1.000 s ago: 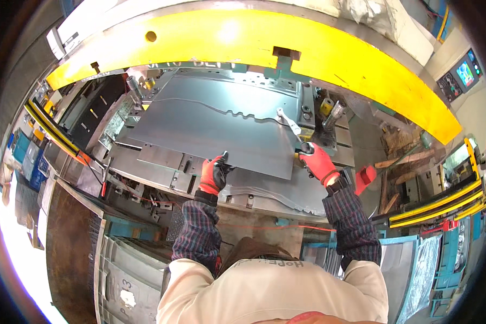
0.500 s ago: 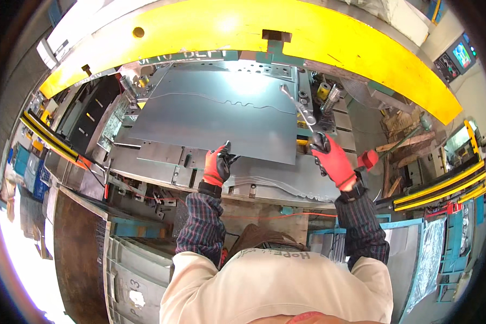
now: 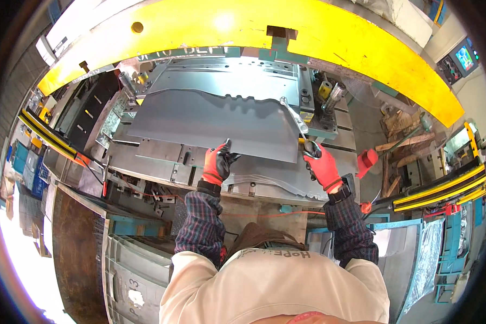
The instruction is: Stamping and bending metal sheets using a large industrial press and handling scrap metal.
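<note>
Slotted bed (image 3: 156, 150) underlies wavy-edged sheet (image 3: 216, 120) (gray metal).

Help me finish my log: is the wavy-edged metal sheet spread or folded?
Spread: the wavy-edged metal sheet shows its broad grey face, without folds.

Dark lettering (image 3: 278, 254) runs across the cream shirt (image 3: 275, 286), a dark letter and numeral mark the grey bin (image 3: 146, 270), white capitals (image 3: 174, 55), partly hidden, line the green strip (image 3: 232, 52) under the yellow press beam (image 3: 216, 27), and the lit screen (image 3: 464, 58) is too small to read.
</note>
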`<state>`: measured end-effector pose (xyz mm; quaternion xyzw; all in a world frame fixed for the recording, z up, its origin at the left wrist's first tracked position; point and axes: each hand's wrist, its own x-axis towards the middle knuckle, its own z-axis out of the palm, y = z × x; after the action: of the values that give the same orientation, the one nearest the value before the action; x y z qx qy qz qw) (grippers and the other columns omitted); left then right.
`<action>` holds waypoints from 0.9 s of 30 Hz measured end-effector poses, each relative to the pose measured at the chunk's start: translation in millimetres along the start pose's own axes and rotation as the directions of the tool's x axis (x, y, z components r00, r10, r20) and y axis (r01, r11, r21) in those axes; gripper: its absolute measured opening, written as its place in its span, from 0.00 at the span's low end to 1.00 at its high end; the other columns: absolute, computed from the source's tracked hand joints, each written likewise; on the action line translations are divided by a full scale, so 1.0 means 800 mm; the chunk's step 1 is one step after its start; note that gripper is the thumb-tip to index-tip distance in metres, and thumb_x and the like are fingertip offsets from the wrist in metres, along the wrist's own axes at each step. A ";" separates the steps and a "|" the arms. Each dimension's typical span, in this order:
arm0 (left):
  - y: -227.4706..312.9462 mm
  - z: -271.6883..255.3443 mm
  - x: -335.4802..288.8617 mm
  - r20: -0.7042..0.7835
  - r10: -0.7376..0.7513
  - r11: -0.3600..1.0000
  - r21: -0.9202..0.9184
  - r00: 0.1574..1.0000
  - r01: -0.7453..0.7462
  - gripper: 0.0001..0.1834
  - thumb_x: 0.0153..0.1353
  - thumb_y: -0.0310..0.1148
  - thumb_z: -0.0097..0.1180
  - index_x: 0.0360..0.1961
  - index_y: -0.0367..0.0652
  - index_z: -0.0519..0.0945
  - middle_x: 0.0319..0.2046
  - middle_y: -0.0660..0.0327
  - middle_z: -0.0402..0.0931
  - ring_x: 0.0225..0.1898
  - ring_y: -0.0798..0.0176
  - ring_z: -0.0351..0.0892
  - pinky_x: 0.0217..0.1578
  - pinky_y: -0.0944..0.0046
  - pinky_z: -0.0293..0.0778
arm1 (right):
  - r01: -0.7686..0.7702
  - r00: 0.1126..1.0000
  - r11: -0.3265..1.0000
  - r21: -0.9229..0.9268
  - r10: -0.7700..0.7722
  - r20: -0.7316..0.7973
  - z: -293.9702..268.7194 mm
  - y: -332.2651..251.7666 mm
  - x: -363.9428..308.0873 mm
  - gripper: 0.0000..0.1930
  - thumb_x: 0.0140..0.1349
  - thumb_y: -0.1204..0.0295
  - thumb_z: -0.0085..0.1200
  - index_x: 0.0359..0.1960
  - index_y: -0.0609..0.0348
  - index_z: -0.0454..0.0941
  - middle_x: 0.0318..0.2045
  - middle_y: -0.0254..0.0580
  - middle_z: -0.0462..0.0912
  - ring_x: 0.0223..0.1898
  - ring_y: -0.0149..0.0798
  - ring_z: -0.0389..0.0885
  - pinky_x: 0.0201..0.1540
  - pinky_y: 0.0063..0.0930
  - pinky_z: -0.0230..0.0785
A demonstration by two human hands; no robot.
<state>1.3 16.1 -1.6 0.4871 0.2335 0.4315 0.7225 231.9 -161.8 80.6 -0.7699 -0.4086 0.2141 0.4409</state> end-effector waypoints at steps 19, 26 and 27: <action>-0.010 -0.011 -0.044 0.143 0.161 0.959 0.210 0.977 -0.189 0.14 0.50 0.18 0.37 0.40 0.30 0.66 0.38 0.52 0.67 0.37 0.64 0.70 0.34 0.64 0.71 | 0.014 0.968 0.936 0.352 -0.101 0.230 -0.040 -0.042 -0.061 0.20 0.44 0.75 0.49 0.42 0.60 0.64 0.20 0.31 0.70 0.20 0.21 0.65 0.22 0.16 0.60; -0.023 -0.010 -0.040 0.023 -0.006 0.984 -0.179 1.000 0.010 0.14 0.53 0.26 0.38 0.39 0.28 0.66 0.42 0.48 0.63 0.40 0.54 0.67 0.34 0.55 0.71 | -0.094 0.993 0.988 0.125 0.083 0.085 -0.027 -0.017 -0.041 0.17 0.44 0.70 0.51 0.37 0.58 0.66 0.14 0.31 0.67 0.14 0.22 0.64 0.16 0.18 0.57; -0.023 -0.010 -0.045 -0.036 -0.083 0.966 -0.248 0.996 0.071 0.13 0.52 0.26 0.38 0.38 0.28 0.66 0.42 0.48 0.63 0.40 0.55 0.67 0.34 0.56 0.71 | 0.000 0.999 0.978 0.210 -0.010 0.044 -0.027 -0.017 -0.046 0.17 0.44 0.70 0.51 0.38 0.57 0.66 0.14 0.31 0.67 0.14 0.21 0.64 0.16 0.18 0.57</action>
<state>-16.0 -13.1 -24.7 0.3741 0.2132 0.4398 0.7881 219.5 -199.3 102.3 -0.7131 -0.3955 0.2722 0.5108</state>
